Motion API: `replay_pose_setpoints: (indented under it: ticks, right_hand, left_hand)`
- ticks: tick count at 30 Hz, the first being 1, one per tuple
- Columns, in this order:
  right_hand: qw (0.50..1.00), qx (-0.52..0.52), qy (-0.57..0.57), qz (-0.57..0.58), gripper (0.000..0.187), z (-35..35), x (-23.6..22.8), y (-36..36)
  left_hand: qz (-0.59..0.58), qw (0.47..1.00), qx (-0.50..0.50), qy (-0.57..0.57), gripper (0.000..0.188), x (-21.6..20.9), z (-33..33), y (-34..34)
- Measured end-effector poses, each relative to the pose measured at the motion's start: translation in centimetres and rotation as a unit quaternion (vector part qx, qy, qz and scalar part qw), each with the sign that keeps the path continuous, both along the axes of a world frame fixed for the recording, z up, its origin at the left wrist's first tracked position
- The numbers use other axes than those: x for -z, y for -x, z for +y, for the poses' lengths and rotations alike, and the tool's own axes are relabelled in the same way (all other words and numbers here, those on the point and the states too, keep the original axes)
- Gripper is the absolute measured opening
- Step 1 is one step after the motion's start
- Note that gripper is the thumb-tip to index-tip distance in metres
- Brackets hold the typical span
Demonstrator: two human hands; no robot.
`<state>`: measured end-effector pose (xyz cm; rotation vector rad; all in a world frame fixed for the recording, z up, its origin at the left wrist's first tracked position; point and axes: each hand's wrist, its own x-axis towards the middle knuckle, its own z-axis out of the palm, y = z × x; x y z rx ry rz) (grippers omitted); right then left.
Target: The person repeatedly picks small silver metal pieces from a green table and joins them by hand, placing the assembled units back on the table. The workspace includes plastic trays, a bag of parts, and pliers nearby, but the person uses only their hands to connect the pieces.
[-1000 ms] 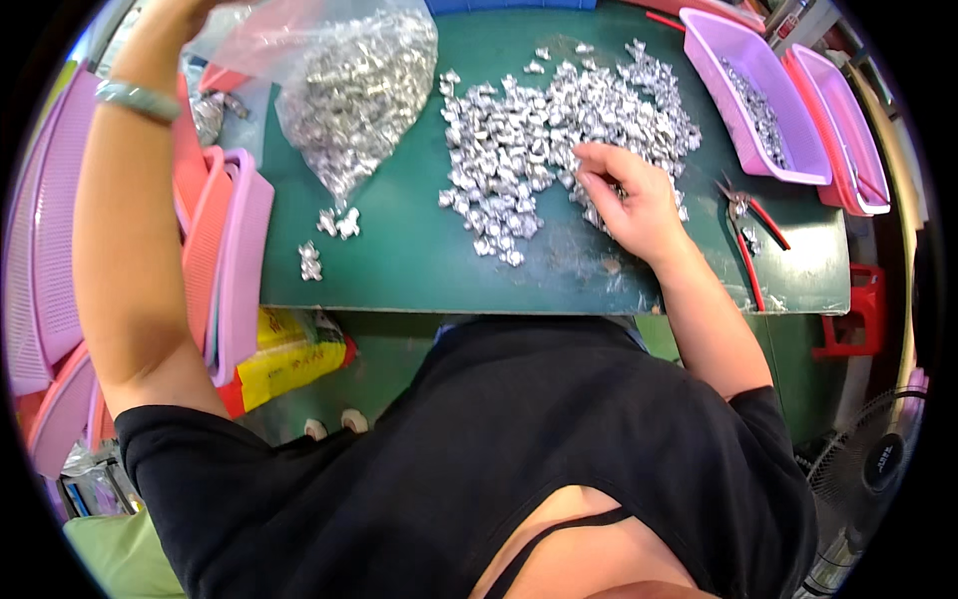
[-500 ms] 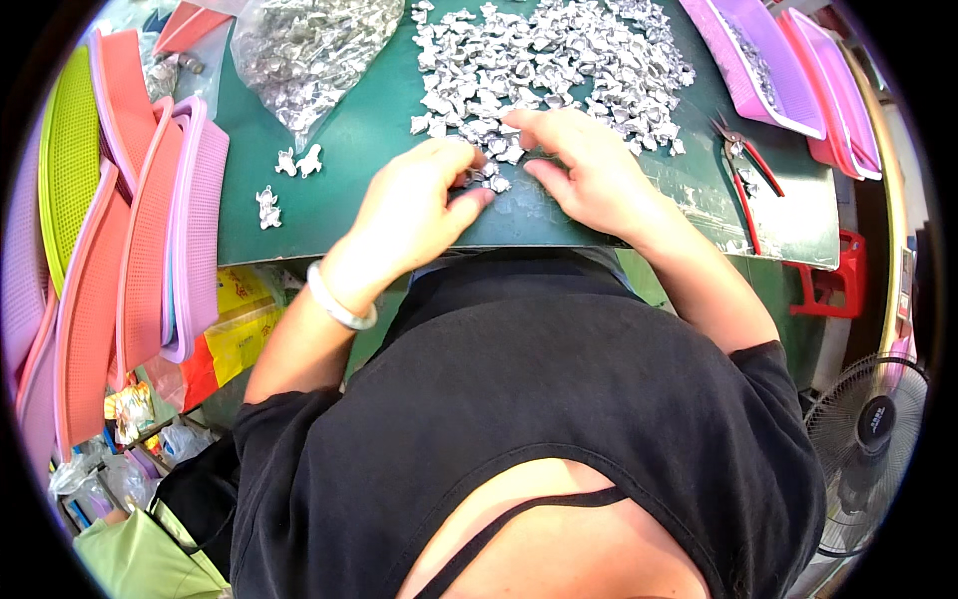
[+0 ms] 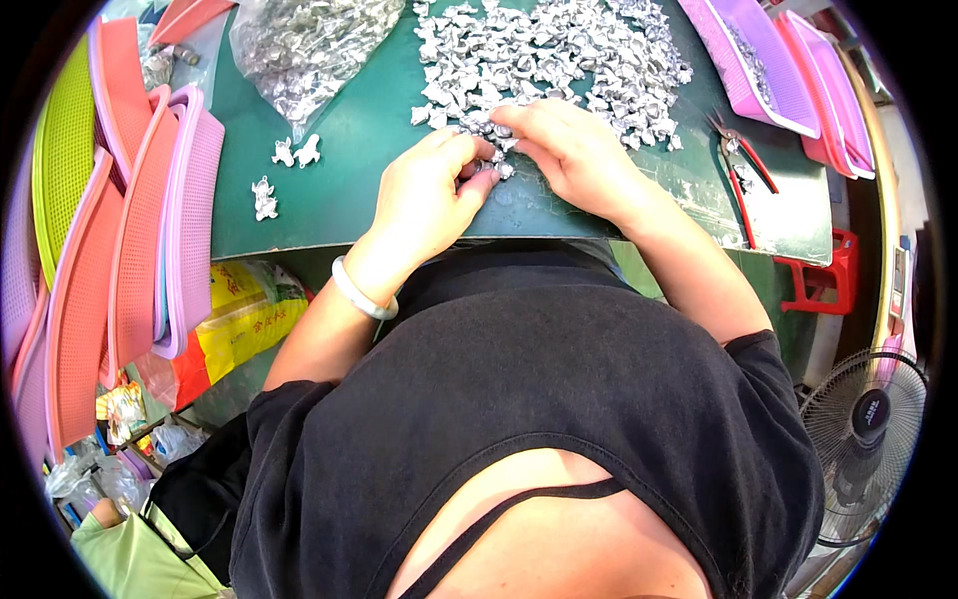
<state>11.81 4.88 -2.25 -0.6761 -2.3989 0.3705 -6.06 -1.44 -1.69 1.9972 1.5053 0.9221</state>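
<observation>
My left hand (image 3: 431,192), with a pale bangle (image 3: 361,292) on its wrist, is closed at the near edge of a heap of small silver metal figurines (image 3: 549,60). Its thumb and bent fingers appear to pinch one figurine (image 3: 505,168), partly covered by the fingertips. Close beside it, my right hand (image 3: 584,160) reaches in from the right. Its index finger lies over the heap's front edge and the thumb stays apart from it, with silver pieces showing in the gap. Three loose figurines (image 3: 264,199) lie on the green tabletop (image 3: 339,200) to the left.
A clear bag of figurines (image 3: 309,60) sits at the back left. Red-handled cutting pliers (image 3: 738,180) lie on the right, near purple and pink baskets (image 3: 768,80). Stacked plastic baskets (image 3: 190,230) stand left of the table. A fan (image 3: 866,429) and red stool (image 3: 823,275) are at right.
My right hand has shifted left, narrowing the gap to my left hand. The left fingers have drawn together near the figurine. The whole view has shifted slightly.
</observation>
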Motion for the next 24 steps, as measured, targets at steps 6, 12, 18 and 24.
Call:
replay_pose_setpoints:
  ticks: [6,12,18,24]
  right_hand:
    - [0.927,0.022,0.338,0.162,0.034,-0.2,-1.0,-0.5]
    - [0.795,0.018,0.547,0.262,0.037,-0.5,-2.1,-0.5]
    - [0.734,0.001,0.609,0.3,0.037,-0.5,-2.1,-0.7]
    - [0.709,-0.002,0.626,0.325,0.035,-0.7,-1.9,-0.5]
  left_hand:
    - [-0.09,0.995,-0.025,0.041,0.016,0.3,0.1,0.1]
    - [-0.281,0.951,-0.014,0.129,0.013,0.0,0.5,-0.3]
    - [-0.34,0.926,0.013,0.165,0.014,-0.5,0.4,-0.5]
    - [-0.371,0.906,0.005,0.205,0.013,-1.4,0.2,-0.7]
